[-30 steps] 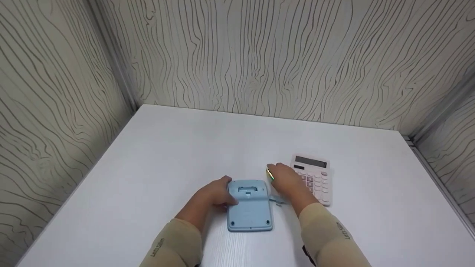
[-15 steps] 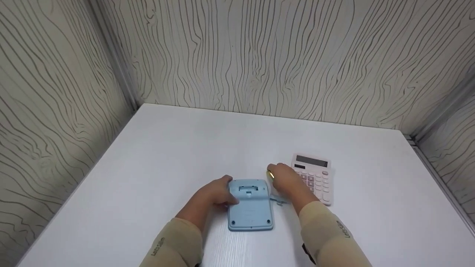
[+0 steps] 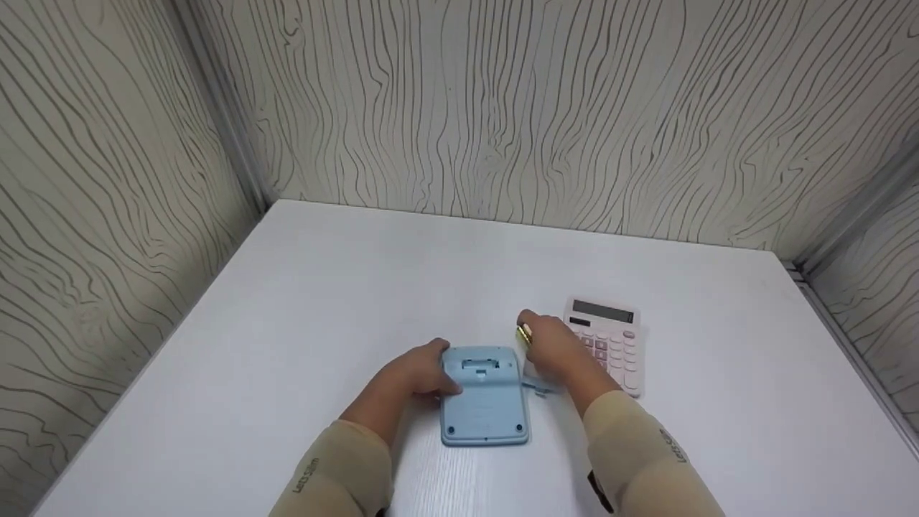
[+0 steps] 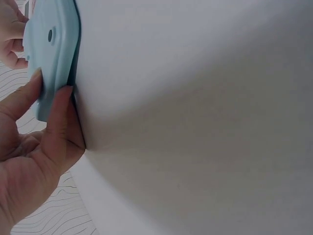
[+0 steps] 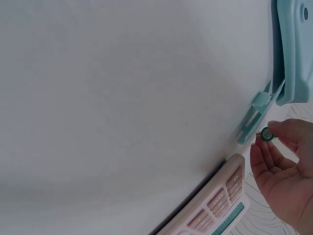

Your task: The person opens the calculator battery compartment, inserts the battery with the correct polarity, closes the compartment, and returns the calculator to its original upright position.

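A light blue calculator lies face down on the white table, its battery slot uncovered. My left hand grips its left edge, thumb on the back and fingers at the side, as the left wrist view also shows. Just right of the calculator, my right hand pinches a small yellow-green battery between thumb and fingers. In the right wrist view, the battery's round end faces the camera. The blue battery cover lies on the table between the calculator and the right hand, partly hidden in the head view.
A pink calculator lies face up on the right, partly behind the right hand and wrist. The white table meets wood-patterned panels at the back and left.
The right hand's fingers have shifted slightly upward, and the battery has turned a little in their pinch. The left hand and blue calculator stay nearly still.
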{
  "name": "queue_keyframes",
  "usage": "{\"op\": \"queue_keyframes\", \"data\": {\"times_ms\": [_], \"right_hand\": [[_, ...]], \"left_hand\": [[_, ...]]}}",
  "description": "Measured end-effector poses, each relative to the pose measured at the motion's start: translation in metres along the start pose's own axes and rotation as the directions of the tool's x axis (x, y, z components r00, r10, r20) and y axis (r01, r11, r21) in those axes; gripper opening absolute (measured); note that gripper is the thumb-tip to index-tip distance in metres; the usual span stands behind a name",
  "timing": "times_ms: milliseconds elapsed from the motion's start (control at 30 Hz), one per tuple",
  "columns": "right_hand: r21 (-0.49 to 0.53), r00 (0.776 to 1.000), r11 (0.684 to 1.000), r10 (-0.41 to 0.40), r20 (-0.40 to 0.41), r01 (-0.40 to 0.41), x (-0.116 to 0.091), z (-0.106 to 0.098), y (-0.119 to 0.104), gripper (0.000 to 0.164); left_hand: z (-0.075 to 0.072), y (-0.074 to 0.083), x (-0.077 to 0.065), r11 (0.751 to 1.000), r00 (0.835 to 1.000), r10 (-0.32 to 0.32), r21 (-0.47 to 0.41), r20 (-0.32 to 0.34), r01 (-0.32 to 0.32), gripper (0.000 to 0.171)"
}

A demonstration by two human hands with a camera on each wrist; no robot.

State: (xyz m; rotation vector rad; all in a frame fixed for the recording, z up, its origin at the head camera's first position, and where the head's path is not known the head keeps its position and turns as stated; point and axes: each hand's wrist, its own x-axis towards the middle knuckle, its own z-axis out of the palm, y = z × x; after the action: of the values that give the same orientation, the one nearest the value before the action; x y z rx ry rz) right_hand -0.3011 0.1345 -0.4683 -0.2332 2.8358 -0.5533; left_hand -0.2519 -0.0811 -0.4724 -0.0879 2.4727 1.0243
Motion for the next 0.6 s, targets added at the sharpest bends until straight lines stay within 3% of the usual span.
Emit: {"op": "queue_keyframes", "data": {"times_ms": [267,600], "right_hand": [[0.191,1.0,0.981,0.025,0.015,-0.028,-0.004,-0.009,-0.007,0.05],[0.35,0.999,0.936,-0.024,-0.023,0.03,-0.011,-0.009,-0.015,0.044]], "left_hand": [[0.0,0.001,-0.002,1.0,1.0,-0.01,-0.006,0.001,0.01,0.08],[-0.001,0.001,-0.002,1.0,1.0,-0.017,-0.005,0.003,0.017,0.081]]}}
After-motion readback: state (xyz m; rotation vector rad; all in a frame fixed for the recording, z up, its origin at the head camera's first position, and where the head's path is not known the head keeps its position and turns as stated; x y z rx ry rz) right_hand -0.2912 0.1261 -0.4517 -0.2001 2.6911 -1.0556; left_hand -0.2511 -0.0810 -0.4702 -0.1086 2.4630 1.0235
